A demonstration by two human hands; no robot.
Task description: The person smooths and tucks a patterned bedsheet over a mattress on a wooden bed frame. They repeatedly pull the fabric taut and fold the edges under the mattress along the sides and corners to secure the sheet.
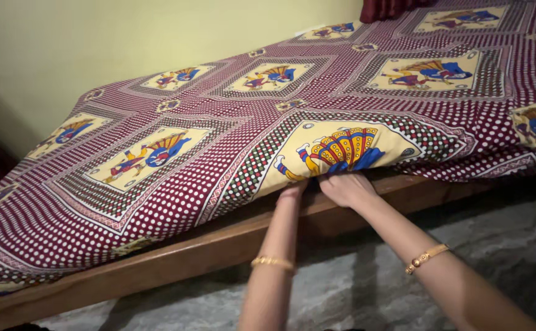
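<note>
Tucking the maroon dotted cotton bedsheet with cream peacock panels (231, 122) under the mattress, partway along the near side.

Sheet lies smooth across the top; the edge by the wooden bed frame (176, 257) looks tucked to the left, loose overhang at right (my judgement). Left hand (292, 191) fingers buried under the sheet edge, grip cannot tell. Right hand (346, 187) curled, pressing cloth inward, fingertips hidden. Mattress unseen; far corners cut off; grey stone floor (341, 294) dim.

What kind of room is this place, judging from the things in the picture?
Probably a bedroom in a home. A patterned maroon bedsheet covers a mattress on a low wooden bed frame against a plain wall; both hands, left hand and right hand, reach under the sheet's edge.
</note>
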